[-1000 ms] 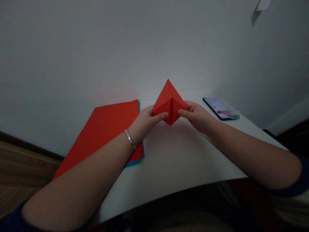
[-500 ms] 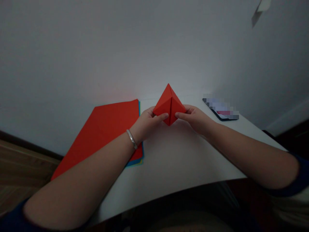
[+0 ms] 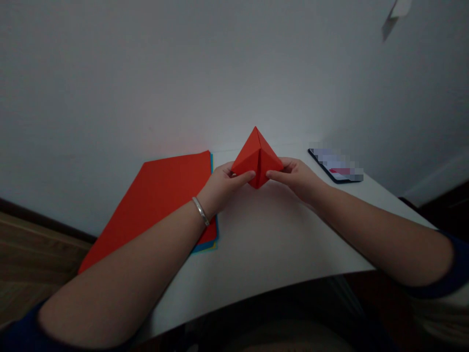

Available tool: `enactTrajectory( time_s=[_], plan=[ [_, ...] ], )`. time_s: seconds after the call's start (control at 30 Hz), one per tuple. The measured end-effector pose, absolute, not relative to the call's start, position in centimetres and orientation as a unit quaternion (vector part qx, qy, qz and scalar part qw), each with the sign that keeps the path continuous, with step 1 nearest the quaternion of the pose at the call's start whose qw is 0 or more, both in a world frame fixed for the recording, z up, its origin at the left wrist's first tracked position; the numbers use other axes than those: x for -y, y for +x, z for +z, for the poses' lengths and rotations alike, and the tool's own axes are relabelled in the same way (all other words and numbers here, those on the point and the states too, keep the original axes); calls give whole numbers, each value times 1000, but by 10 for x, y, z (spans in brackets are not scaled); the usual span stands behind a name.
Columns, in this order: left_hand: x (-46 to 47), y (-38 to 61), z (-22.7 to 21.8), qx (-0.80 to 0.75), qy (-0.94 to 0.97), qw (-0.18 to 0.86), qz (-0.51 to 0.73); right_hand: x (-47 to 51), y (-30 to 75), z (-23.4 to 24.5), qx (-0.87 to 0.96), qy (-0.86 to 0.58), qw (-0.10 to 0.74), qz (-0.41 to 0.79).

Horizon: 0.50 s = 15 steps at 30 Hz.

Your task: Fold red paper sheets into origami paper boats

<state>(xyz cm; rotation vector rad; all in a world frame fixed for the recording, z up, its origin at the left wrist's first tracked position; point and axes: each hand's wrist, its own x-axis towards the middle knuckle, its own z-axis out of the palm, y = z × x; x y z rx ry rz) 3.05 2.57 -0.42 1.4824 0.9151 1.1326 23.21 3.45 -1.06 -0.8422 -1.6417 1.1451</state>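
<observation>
Between my two hands I hold a folded piece of red paper point(image 3: 249, 152), diamond-shaped with a point at the top and a dark slit down its middle. My left hand point(image 3: 227, 183) grips its left corner, the thumb lying on the front face and the fingers behind. On the other side my right hand point(image 3: 296, 177) pinches the right corner the same way, its thumb close to the slit. The fingertips behind the paper are hidden. A silver bangle point(image 3: 200, 210) circles my left wrist.
A stack of coloured paper point(image 3: 161, 188), red on top with blue and yellow edges showing, lies left on the white table point(image 3: 271, 254). Toward the right rear rests a phone point(image 3: 339, 168) with a blurred screen. A pale wall point(image 3: 220, 73) rises directly behind.
Both hands keep their hold on the folded red paper. Its lower tip has shifted up very slightly; little else differs.
</observation>
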Motion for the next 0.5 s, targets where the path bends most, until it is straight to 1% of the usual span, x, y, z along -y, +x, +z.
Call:
enactTrajectory(
  time_s=[0.03,0.1,0.2,0.27,0.37,0.5],
  plan=[
    [-27,30,-5,-376,613,502,481,-35,233,-10,687,-360,475,415],
    [-30,29,-6,-381,597,482,516,-37,237,-8,737,-397,475,272],
    [-30,28,-5,-419,559,460,547,-38,243,-5,811,-418,406,44],
    [-28,28,-3,-429,565,456,537,-39,244,-3,843,-404,350,-54],
    [-26,28,-1,-426,616,419,513,-40,243,-3,875,-365,297,-114],
    [-30,26,-5,-459,681,307,481,-41,238,-6,910,-311,240,-132]
  ],
)
